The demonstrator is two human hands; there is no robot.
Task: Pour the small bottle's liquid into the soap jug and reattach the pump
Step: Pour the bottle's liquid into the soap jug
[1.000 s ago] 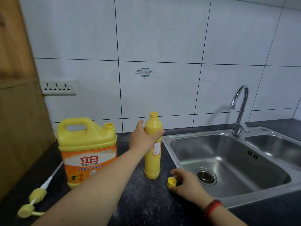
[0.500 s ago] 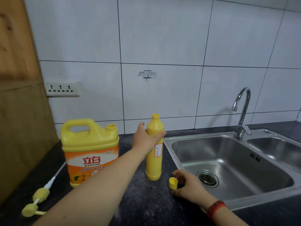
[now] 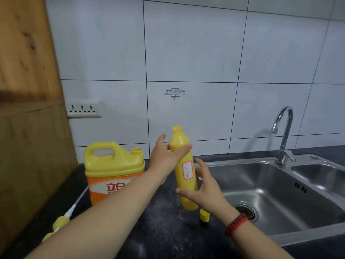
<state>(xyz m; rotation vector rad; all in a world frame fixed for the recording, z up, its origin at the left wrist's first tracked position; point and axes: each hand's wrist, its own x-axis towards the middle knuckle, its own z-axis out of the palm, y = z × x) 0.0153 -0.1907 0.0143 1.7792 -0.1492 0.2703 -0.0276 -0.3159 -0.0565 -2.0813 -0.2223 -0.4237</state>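
The soap jug (image 3: 113,171) stands on the counter (image 3: 160,230) at nine o'clock of the small bottle (image 3: 183,169). The pump (image 3: 61,220) lies at seven o'clock of the jug. The cap (image 3: 204,217) sits at five o'clock of the bottle, the sink (image 3: 280,193) at three o'clock.

We've got a steel double sink (image 3: 280,186) with a curved tap (image 3: 283,131), white wall tiles (image 3: 196,45), a wall socket (image 3: 84,109).

Even, soft indoor light fills the scene. The tap (image 3: 282,135) casts a faint shadow on the tiles (image 3: 196,43); the sink (image 3: 270,184) shows mild glare. Wide-angle distortion bends grout lines near the edges. Slight blur softens the cabinet (image 3: 28,90).
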